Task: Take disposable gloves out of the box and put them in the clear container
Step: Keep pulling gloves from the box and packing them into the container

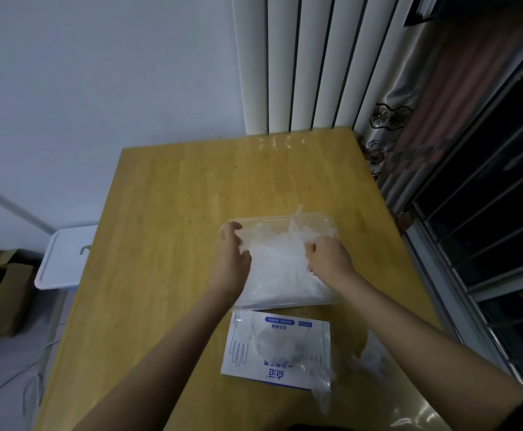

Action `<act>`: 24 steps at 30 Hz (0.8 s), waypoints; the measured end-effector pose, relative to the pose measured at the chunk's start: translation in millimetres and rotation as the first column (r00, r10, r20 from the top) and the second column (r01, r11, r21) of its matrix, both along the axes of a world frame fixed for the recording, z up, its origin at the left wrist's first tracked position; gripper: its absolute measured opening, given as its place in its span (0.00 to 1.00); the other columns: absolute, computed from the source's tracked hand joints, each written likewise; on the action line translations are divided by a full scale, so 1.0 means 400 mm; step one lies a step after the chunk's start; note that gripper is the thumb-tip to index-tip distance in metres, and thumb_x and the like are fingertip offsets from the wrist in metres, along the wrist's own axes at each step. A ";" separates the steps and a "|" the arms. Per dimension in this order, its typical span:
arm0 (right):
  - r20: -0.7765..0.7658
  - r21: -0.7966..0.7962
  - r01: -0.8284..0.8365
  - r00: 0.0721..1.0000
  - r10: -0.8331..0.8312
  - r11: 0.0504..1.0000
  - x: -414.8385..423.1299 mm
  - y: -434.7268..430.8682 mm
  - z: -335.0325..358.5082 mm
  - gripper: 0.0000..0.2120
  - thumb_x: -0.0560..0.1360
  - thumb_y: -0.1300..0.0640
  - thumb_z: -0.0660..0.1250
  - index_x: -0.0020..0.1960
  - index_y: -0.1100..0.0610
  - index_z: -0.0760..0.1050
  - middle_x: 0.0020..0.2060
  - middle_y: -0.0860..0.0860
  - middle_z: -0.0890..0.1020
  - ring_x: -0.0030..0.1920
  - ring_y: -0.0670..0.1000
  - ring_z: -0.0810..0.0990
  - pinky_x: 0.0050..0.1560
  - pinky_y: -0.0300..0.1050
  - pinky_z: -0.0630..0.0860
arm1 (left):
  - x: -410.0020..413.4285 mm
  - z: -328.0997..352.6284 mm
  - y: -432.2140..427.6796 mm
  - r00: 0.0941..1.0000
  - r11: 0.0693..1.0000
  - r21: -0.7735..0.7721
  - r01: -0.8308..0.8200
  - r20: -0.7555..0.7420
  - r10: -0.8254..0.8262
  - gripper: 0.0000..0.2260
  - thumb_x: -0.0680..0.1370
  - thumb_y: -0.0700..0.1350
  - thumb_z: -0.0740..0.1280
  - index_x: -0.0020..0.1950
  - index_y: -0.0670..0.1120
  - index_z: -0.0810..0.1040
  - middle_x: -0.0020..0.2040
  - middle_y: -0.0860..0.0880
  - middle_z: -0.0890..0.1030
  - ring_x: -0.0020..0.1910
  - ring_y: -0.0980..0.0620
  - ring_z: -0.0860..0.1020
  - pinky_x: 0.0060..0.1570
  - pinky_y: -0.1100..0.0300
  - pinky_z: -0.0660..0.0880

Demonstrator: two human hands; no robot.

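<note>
**Figure. Transfer of gloves, late stage, seen from the head camera.** The clear container [285, 216] stands at mid-worktop [167, 213] and holds a deep, crumpled heap of disposable gloves [279, 272] that fills it from wall to wall, with one wisp of film standing above the far rim. Most of the task therefore appears done.

The left hand [232, 256] is at the container's far left corner, fingers and thumb curled on the film there. The right hand [328, 259] is sunk knuckles-up into the heap right of centre, fingers curled into the gloves. Both hands seem to be tucking or pressing the load down rather than fetching more.

The glove box [275, 349], a flat white pack with blue print and a hand outline, lies just near of the container. Its oval opening faces up, and whether gloves remain inside cannot be told. A few loose gloves [369, 359] lie on the worktop to the right of the box, apart from the container; these, at least, are left to move.

The gloves are thin, translucent, whitish film: limp and clingy, likely to spring up and trail over the rim unless they are pressed flat.
</note>
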State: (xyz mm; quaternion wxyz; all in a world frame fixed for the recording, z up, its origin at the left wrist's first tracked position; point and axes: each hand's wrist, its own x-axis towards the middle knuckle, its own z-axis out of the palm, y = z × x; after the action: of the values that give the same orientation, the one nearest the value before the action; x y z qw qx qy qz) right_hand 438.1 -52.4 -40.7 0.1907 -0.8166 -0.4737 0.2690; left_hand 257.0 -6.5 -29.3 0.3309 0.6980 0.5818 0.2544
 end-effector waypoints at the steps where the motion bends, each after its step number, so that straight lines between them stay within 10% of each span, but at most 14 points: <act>1: 0.060 -0.031 -0.030 0.998 0.032 0.999 0.000 0.003 -0.007 0.18 0.81 0.55 0.55 0.36 0.58 0.73 0.35 0.55 0.81 0.36 0.53 0.81 0.37 0.45 0.77 | 0.000 -0.012 0.003 0.989 0.996 0.033 0.088 -0.126 -0.084 0.17 0.75 0.31 0.62 0.61 0.44 0.66 0.54 0.49 0.70 0.39 0.50 0.74 0.34 0.59 0.74; 6: 0.177 -0.130 -0.062 0.980 0.085 0.990 -0.008 0.024 -0.021 0.12 0.82 0.54 0.55 0.51 0.60 0.73 0.42 0.57 0.80 0.40 0.53 0.78 0.36 0.44 0.73 | 0.006 -0.071 0.019 0.771 0.944 -0.034 0.330 -0.567 -0.290 0.10 0.76 0.30 0.60 0.54 0.41 0.72 0.56 0.45 0.70 0.37 0.47 0.75 0.37 0.52 0.78; 10: 0.316 0.117 -0.098 0.947 0.056 0.988 -0.024 0.027 0.005 0.12 0.79 0.60 0.60 0.61 0.61 0.67 0.53 0.56 0.76 0.51 0.55 0.77 0.42 0.41 0.71 | 0.014 -0.085 0.020 0.668 0.917 -0.070 0.393 -0.663 -0.337 0.09 0.77 0.31 0.61 0.55 0.39 0.74 0.58 0.44 0.70 0.38 0.50 0.71 0.41 0.57 0.77; 17: 0.431 0.536 -0.584 0.811 0.396 0.610 -0.121 -0.034 0.023 0.20 0.68 0.73 0.67 0.56 0.60 0.69 0.49 0.56 0.77 0.51 0.50 0.72 0.56 0.43 0.72 | 0.023 -0.105 0.023 0.670 0.904 -0.069 0.422 -0.648 -0.362 0.11 0.78 0.32 0.60 0.60 0.40 0.72 0.62 0.43 0.69 0.47 0.49 0.75 0.48 0.57 0.76; 21: 0.411 0.378 -0.745 0.668 0.621 0.550 -0.127 -0.025 0.012 0.17 0.66 0.76 0.65 0.50 0.60 0.75 0.45 0.54 0.77 0.41 0.50 0.75 0.40 0.39 0.73 | 0.024 -0.099 0.027 0.663 0.895 -0.099 0.435 -0.638 -0.392 0.09 0.79 0.35 0.60 0.59 0.41 0.72 0.61 0.45 0.70 0.49 0.50 0.75 0.48 0.58 0.75; 24: 0.295 0.021 -0.673 0.710 0.639 0.739 -0.085 0.009 -0.026 0.22 0.73 0.72 0.62 0.66 0.58 0.69 0.62 0.53 0.74 0.60 0.51 0.73 0.58 0.42 0.70 | 0.025 -0.094 0.027 0.619 0.900 -0.125 0.417 -0.686 -0.382 0.10 0.77 0.31 0.62 0.57 0.40 0.73 0.63 0.43 0.67 0.49 0.49 0.74 0.43 0.60 0.71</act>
State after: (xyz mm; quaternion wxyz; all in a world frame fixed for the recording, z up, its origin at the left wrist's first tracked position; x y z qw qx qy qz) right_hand 404.0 -48.7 -51.3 0.0679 -0.6092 -0.7703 0.1755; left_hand 267.2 4.2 -66.9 0.1194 0.8603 0.4867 -0.0936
